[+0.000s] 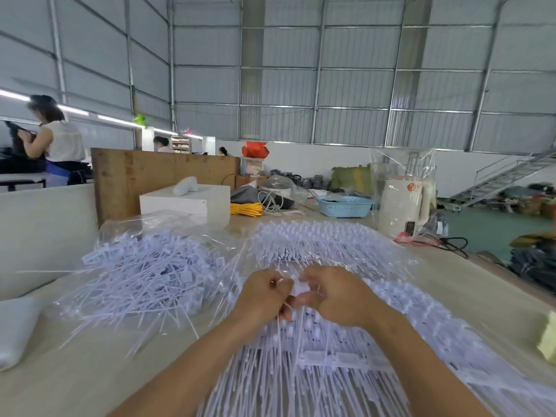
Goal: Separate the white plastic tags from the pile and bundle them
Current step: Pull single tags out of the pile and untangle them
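A loose tangled pile of white plastic tags [150, 275] lies on clear plastic at the left of the table. Rows of aligned white tags [325, 245] spread across the middle and right, reaching the near edge. Both hands meet above these rows. My left hand [264, 299] and my right hand [334, 296] pinch a small bunch of white tags [299, 288] between their fingertips, the thin tails hanging down toward me.
A white box [186, 203], yellow cord [246, 209], a blue basket [344, 206] and a white kettle in a clear bag [403, 203] stand at the table's back. A wooden board [150, 173] rises behind. A yellow sponge [547, 341] lies at right. People work at far left.
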{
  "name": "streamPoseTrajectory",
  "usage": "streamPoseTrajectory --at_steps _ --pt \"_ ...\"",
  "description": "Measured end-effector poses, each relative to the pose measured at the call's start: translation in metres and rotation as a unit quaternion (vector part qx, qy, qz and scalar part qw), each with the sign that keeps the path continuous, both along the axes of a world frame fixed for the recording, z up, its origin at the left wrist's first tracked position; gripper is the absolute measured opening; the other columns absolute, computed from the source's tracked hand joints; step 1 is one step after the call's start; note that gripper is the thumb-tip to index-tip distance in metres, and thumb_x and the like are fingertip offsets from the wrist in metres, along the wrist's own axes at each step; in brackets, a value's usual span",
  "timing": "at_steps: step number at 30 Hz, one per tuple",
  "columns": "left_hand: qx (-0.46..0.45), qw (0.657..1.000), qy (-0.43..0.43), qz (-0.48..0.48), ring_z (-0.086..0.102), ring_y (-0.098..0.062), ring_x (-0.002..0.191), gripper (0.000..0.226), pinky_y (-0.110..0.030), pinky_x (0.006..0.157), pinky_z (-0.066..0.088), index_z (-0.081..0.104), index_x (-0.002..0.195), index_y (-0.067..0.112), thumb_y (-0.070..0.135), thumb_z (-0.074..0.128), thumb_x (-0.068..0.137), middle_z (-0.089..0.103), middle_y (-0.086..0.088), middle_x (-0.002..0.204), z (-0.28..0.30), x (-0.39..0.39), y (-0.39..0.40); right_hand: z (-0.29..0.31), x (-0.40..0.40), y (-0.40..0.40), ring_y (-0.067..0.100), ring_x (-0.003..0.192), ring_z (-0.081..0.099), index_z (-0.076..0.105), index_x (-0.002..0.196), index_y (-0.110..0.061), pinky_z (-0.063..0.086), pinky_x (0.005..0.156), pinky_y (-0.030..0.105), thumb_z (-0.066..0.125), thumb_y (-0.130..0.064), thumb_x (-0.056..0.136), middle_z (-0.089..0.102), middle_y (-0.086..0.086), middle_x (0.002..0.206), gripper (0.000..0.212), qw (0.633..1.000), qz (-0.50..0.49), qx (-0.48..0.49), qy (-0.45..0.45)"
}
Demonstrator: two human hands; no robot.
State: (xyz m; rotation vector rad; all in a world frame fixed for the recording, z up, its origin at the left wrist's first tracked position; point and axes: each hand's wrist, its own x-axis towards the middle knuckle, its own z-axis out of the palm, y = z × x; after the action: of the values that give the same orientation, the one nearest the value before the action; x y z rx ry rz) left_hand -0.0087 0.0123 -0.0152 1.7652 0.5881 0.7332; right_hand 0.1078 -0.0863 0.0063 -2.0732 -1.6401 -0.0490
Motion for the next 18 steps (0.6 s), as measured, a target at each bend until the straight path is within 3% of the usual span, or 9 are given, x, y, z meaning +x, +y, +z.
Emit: streamPoseTrajectory --at_steps 2,4,6,10,13,16,18 --pt "-0.033 0.999 -0.025 -0.011 0.047 -0.01 0.034 0.015 -0.017 0.037 0.035 0.054 0.08 0.003 0.008 0.052 0.093 0.059 0.0 0.046 0.002 0.0 0.0 -0.001 0.001 -0.001 0.011 0.062 0.047 0.065 0.088 -0.006 0.039 0.06 0.026 0.067 -0.026 0.086 0.052 0.0 0.067 0.02 0.996 0.022 0.025 0.082" --pt "-0.083 0.994 -0.052 -0.046 0.04 -0.009 0.034 0.016 -0.016 0.036 0.03 0.055 0.077 0.003 0.009 0.056 0.092 0.053 0.001 0.045 0.004 0.0 -0.003 -0.001 0.0 -0.004 0.009 0.055 0.048 0.065 0.08 0.0 0.039 0.054 0.021 0.064 -0.018 0.089 0.055 0.006 0.066 0.02 0.982 0.052 0.046 0.174" --pt "-0.112 0.989 -0.061 -0.072 0.033 -0.008 0.032 0.025 -0.016 0.035 0.026 0.055 0.069 0.004 0.014 0.058 0.092 0.049 0.001 0.045 0.005 0.0 -0.007 0.0 0.0 -0.007 0.001 0.047 0.05 0.064 0.074 -0.011 0.041 0.048 0.015 0.06 -0.012 0.091 0.056 -0.01 0.055 0.018 0.971 0.083 0.051 0.218" --pt "-0.102 0.991 -0.072 -0.054 0.03 -0.007 0.031 0.031 -0.014 0.035 0.024 0.056 0.067 0.004 0.02 0.059 0.093 0.049 0.0 0.045 0.003 0.0 -0.009 -0.002 0.004 -0.008 -0.001 0.043 0.043 0.068 0.082 -0.002 0.036 0.048 0.016 0.06 -0.011 0.091 0.052 -0.012 0.048 0.015 0.972 0.092 0.05 0.212" --pt "-0.092 0.991 -0.068 -0.073 0.029 -0.007 0.031 0.026 -0.014 0.035 0.022 0.059 0.071 0.002 0.013 0.057 0.094 0.047 -0.002 0.046 0.006 0.001 -0.008 0.001 0.004 -0.011 0.009 0.053 0.042 0.073 0.083 -0.014 0.033 0.051 0.015 0.06 -0.007 0.09 0.064 -0.01 0.063 0.016 0.958 0.14 0.055 0.244" --pt "-0.114 0.982 -0.05 -0.141 0.025 -0.007 0.032 0.031 -0.013 0.034 0.017 0.055 0.063 0.005 0.013 0.056 0.093 0.045 -0.001 0.044 0.012 -0.003 -0.006 0.006 0.013 -0.017 0.009 0.059 0.048 0.074 0.087 -0.007 0.041 0.058 0.018 0.065 -0.007 0.087 0.064 0.002 0.07 0.01 0.955 0.146 0.028 0.256" --pt "-0.145 0.966 -0.047 -0.208 0.024 -0.005 0.032 0.036 -0.012 0.032 0.017 0.054 0.053 0.015 0.017 0.06 0.088 0.043 0.0 0.044 0.019 -0.011 -0.002 0.006 0.022 -0.024 0.003 0.059 0.052 0.073 0.082 -0.006 0.045 0.064 0.017 0.066 -0.008 0.086 0.062 -0.005 0.065 0.008 0.963 0.134 0.001 0.233"
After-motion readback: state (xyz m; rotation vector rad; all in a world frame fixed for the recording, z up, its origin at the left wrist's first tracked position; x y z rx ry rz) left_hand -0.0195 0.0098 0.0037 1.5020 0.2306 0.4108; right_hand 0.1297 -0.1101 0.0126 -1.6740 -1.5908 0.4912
